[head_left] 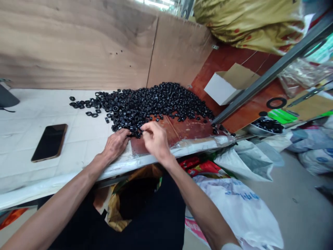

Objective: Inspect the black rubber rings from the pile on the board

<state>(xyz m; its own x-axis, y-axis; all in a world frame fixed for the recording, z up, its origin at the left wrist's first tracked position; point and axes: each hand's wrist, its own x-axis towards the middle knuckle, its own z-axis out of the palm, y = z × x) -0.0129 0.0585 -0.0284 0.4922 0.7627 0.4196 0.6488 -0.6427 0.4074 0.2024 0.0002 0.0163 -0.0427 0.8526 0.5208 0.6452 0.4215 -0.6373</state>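
A large heap of small black ring-shaped pieces lies on the bench against the wooden back board. My left hand rests at the heap's near edge, fingers curled together, their tips against the closest pieces. What they hold, if anything, is hidden. Just to its right, my right hand pinches thumb and forefinger at the same edge of the heap. A dark bit shows at those fingertips, too small to make out. The two hands are a short gap apart, with a few black pieces between them.
A phone lies on the white bench top at left. Behind stands the wooden board. A metal post slants up at right beside an open carton. Below are an open yellow bag and white sacks.
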